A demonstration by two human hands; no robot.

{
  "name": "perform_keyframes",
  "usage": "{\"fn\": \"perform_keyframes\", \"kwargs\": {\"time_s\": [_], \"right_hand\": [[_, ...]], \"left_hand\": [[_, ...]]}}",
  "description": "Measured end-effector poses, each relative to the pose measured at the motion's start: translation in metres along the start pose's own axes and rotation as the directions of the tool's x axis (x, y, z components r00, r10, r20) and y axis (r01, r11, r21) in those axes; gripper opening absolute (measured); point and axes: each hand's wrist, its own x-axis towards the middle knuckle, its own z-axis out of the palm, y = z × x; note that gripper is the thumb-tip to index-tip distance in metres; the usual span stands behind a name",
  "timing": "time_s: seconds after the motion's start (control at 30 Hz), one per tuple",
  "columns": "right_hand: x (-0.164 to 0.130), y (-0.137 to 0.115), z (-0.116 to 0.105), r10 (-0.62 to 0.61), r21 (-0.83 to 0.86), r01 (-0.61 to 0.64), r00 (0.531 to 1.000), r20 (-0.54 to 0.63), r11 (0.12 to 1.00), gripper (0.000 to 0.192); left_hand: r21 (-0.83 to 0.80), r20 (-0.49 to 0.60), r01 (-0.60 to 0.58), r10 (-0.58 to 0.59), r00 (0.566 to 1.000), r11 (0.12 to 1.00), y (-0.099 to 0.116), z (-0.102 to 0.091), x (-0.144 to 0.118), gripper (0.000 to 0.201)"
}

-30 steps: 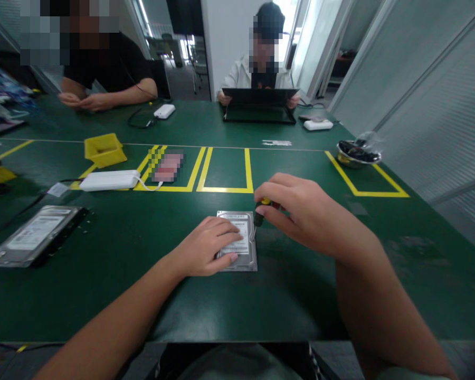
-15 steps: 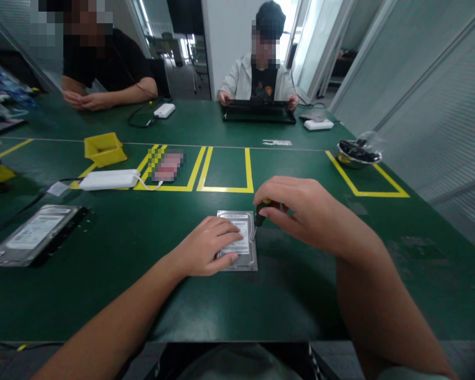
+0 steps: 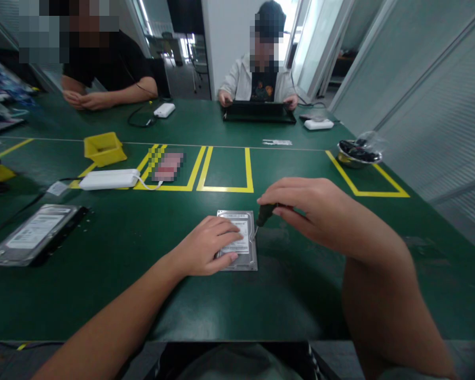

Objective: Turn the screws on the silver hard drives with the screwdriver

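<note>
A silver hard drive (image 3: pixel 243 261) with a white label lies flat on the green table in front of me. My left hand (image 3: pixel 211 247) rests across its left part, fingers spread and palm down. In my right hand (image 3: pixel 301 208) is a screwdriver (image 3: pixel 266 214) with a dark handle, gripped between thumb and fingers. The tool leans to the right, and its thin metal tip meets the drive's right edge. My fingers cover part of the drive's label.
A second hard drive (image 3: pixel 37 232) lies at the left. Beyond are a yellow bin (image 3: pixel 105 149), a white power bank (image 3: pixel 110 180) with a cable, and a bowl of dark items (image 3: pixel 358 153). Across the table sit two people, one holding a black panel (image 3: pixel 259 112).
My right hand has shifted slightly right, and the screwdriver has gone from nearly upright to leaning right. My left hand and the hard drive stay in place.
</note>
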Motion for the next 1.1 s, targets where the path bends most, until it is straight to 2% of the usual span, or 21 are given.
{"fn": "perform_keyframes", "kwargs": {"time_s": [0.43, 0.73, 0.87, 1.1], "right_hand": [[0.002, -0.011, 0.004, 0.080, -0.083, -0.081, 0.997, -0.021, 0.993, 0.010], [0.006, -0.011, 0.008, 0.176, -0.186, -0.183, 0.983, -0.053, 0.965, 0.017], [0.007, -0.011, 0.007, 0.151, -0.151, -0.154, 0.988, -0.034, 0.976, 0.017], [0.003, -0.006, 0.003, 0.020, -0.002, -0.020, 1.000, 0.011, 1.000, 0.024]], "left_hand": [[0.002, 0.022, 0.012, -0.012, 1.000, 1.000, 0.001, -0.001, 0.001, 0.039], [0.003, 0.002, 0.010, -0.010, 1.000, 1.000, 0.001, 0.000, 0.001, 0.038], [0.007, 0.006, 0.012, -0.012, 1.000, 1.000, 0.002, -0.001, 0.001, 0.038], [0.011, 0.022, 0.015, -0.015, 1.000, 1.000, 0.001, 0.000, 0.001, 0.038]]}}
